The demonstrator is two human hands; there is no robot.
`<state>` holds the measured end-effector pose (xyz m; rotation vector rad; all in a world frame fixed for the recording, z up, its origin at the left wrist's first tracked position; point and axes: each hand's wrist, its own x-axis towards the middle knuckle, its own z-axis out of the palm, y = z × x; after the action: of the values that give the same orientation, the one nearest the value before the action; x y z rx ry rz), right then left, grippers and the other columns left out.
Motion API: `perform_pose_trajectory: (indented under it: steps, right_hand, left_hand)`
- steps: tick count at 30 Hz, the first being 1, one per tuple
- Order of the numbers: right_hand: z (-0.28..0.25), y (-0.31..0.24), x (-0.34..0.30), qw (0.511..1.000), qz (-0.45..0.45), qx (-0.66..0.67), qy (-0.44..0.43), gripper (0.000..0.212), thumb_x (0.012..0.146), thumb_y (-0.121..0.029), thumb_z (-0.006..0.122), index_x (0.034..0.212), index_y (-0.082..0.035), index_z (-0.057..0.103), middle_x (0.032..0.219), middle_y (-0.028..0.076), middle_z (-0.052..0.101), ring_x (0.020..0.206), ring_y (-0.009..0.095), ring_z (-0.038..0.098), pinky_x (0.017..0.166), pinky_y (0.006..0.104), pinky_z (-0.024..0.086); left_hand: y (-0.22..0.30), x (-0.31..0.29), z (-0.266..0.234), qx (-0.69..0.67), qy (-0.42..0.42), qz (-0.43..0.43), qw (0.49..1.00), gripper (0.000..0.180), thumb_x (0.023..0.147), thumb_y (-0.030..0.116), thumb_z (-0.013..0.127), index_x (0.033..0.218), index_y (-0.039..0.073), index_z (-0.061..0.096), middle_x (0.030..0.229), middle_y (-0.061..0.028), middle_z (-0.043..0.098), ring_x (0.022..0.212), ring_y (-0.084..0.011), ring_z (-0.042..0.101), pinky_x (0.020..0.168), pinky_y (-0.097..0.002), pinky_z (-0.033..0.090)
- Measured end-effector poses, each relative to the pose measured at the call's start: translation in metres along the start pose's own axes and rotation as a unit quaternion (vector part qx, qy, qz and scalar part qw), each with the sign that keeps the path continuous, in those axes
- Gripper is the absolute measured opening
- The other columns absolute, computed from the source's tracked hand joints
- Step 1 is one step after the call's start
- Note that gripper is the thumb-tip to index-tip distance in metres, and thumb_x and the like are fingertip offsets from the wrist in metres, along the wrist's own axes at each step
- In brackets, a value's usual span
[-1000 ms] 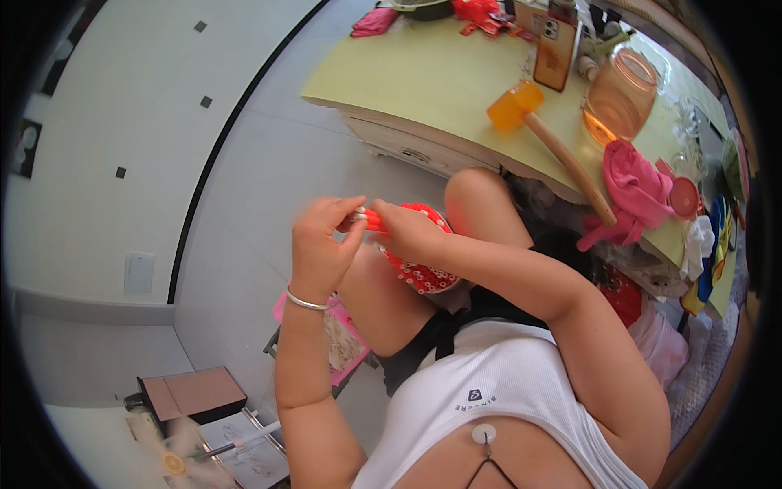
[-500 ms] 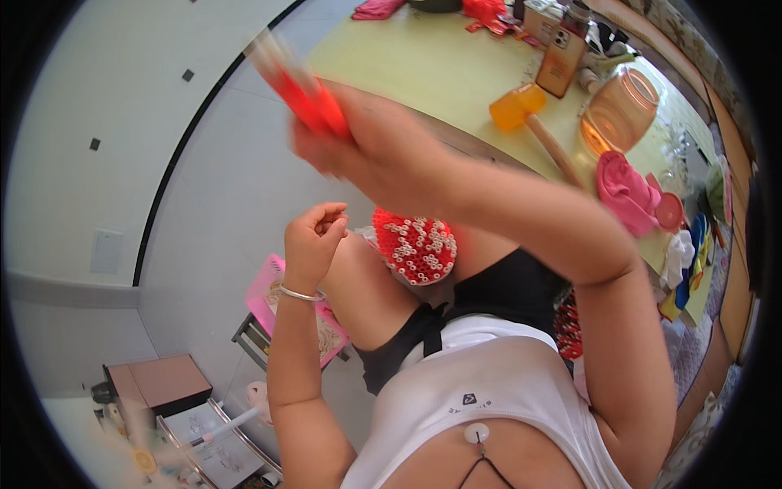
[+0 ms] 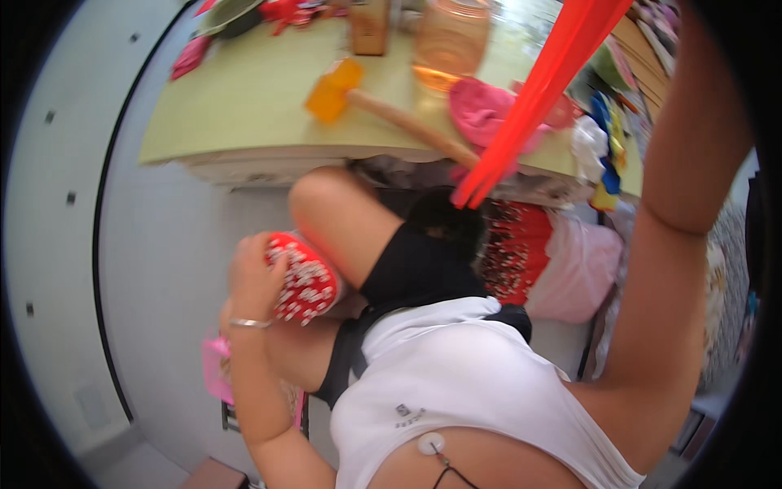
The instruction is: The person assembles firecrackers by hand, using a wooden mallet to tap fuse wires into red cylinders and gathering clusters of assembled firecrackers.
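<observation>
Between my thighs stands a bundle of thin red tubes with white ends (image 3: 307, 281). My left hand (image 3: 257, 273), a silver bangle at its wrist, is curled against the bundle's left edge; blur softens the fingers. My right forearm rises past the upper right edge, so the right hand itself is out of the picture. Long red sticks or tubes (image 3: 538, 94) slant down from the top edge near that arm, their lower ends in the air in front of the table. What grips their upper part does not show.
On the pale green table (image 3: 220, 114) lie an orange-headed mallet (image 3: 334, 90) and a pink cloth (image 3: 481, 110), by a clear jar (image 3: 450, 41) and a phone (image 3: 369, 28). A bag of red tubes (image 3: 517, 244) stands at my right, a pink basket (image 3: 217, 371) at my left.
My right arm has swung far right and up, its hand leaving the view. My left hand has come onto the tube bundle. The view has turned, bringing the table across the front.
</observation>
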<state>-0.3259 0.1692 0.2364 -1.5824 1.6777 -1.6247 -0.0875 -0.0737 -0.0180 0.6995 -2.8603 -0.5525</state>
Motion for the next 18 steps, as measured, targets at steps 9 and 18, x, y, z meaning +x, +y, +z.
perform_pose_trajectory:
  steps: [9, 18]
  right_hand:
    - [-0.052, 0.135, -0.212, 0.954, 0.252, -0.127, 0.101, 0.018, 0.098, -0.012, 0.061, 0.109, -0.001, 0.053, 0.088, 0.013, 0.058, 0.08, 0.027, 0.056, 0.076, 0.0348, 0.046]
    - [-0.007, 0.227, -0.287, 0.921, 0.287, -0.242, 0.104, 0.021, 0.095, -0.015, 0.062, 0.111, -0.002, 0.056, 0.095, 0.022, 0.064, 0.089, 0.045, 0.063, 0.075, 0.0464, 0.051]
  left_hand:
    - [0.009, 0.01, -0.002, -0.015, -0.042, -0.004, 0.999, 0.028, 0.08, 0.007, 0.069, 0.106, 0.0, 0.063, 0.094, -0.013, 0.063, 0.084, -0.0271, 0.061, 0.077, -0.0367, 0.051]
    - [0.019, 0.014, -0.009, -0.02, -0.073, -0.034, 0.997, 0.026, 0.08, 0.003, 0.066, 0.106, 0.001, 0.064, 0.096, -0.0104, 0.061, 0.08, -0.0226, 0.058, 0.076, -0.0331, 0.05]
